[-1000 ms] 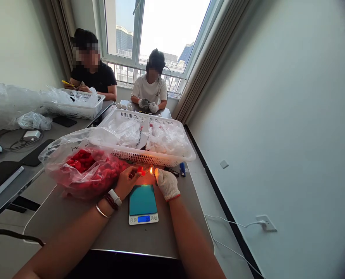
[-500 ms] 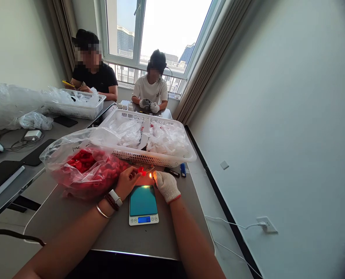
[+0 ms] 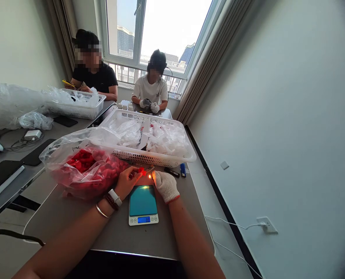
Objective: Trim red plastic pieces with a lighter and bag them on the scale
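My bare left hand (image 3: 128,181) pinches a small red piece (image 3: 141,171) just above the far edge of a small digital scale (image 3: 143,204). My right hand (image 3: 166,185), in a white knit glove, is closed round a lighter that the glove mostly hides; its flame (image 3: 150,176) burns close to the red piece. A clear plastic bag full of red pieces (image 3: 83,166) lies to the left of my left hand. Both hands hover over the grey table (image 3: 73,224).
A white basket (image 3: 149,157) of clear bags stands just behind my hands. A black lighter (image 3: 171,172) and a blue lighter (image 3: 183,169) lie by it. Two other people sit at the far end by the window. Another basket (image 3: 76,110) stands on the left table.
The flame and my gloved right hand have dropped slightly and moved a little closer to the red piece. My left hand has barely moved.
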{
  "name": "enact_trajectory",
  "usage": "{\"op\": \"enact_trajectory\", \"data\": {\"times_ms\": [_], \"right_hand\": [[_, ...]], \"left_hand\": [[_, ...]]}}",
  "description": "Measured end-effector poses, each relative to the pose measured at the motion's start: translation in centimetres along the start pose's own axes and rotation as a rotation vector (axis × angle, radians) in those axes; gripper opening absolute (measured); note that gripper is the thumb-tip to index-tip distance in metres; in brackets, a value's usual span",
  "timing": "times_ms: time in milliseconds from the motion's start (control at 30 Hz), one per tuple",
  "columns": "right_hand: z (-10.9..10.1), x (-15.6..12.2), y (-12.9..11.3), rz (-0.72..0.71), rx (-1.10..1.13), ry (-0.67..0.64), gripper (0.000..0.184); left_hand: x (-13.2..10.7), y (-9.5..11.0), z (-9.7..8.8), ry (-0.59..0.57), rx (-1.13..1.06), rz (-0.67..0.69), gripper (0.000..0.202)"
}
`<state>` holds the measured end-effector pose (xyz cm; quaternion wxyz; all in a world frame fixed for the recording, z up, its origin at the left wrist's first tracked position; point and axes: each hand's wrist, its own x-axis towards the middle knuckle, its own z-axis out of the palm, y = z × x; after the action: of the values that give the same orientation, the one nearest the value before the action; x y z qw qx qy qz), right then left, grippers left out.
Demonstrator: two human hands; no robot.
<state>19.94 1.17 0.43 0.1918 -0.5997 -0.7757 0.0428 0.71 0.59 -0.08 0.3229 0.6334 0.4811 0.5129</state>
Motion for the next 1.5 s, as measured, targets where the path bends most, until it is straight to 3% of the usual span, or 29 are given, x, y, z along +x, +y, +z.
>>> {"op": "enact_trajectory", "data": {"times_ms": [133, 333, 500, 700, 867, 1033, 1233, 1500], "right_hand": [[0.02, 0.09, -0.40, 0.127, -0.013, 0.028, 0.052], [0.19, 0.04, -0.53, 0.029, -0.001, -0.024, 0.046], [0.41, 0.19, -0.49, 0.131, -0.026, 0.029, 0.052], [0.14, 0.18, -0.74, 0.064, 0.017, -0.034, 0.048], [0.06, 0.29, -0.63, 0.177, -0.020, 0.000, 0.054], [-0.06, 0.01, -0.54, 0.056, -0.030, -0.030, 0.047], [-0.06, -0.01, -0.50, 0.147, -0.074, 0.042, 0.052], [-0.02, 0.05, -0.42, 0.012, -0.048, -0.038, 0.043]], "left_hand": [[0.02, -0.22, 0.15, -0.001, -0.017, -0.018, 0.022], [0.12, -0.55, 0.19, -0.001, -0.020, -0.029, 0.022], [0.04, -0.28, 0.13, -0.015, -0.029, -0.037, 0.024], [-0.02, -0.26, 0.11, -0.010, -0.014, -0.026, 0.024], [0.03, -0.44, 0.14, -0.017, -0.024, -0.014, 0.028], [0.15, -0.67, 0.16, -0.004, -0.021, 0.006, 0.028], [0.18, -0.86, 0.21, -0.017, -0.023, 0.020, 0.028], [0.16, -0.55, 0.10, 0.003, -0.014, 0.018, 0.028]]}}
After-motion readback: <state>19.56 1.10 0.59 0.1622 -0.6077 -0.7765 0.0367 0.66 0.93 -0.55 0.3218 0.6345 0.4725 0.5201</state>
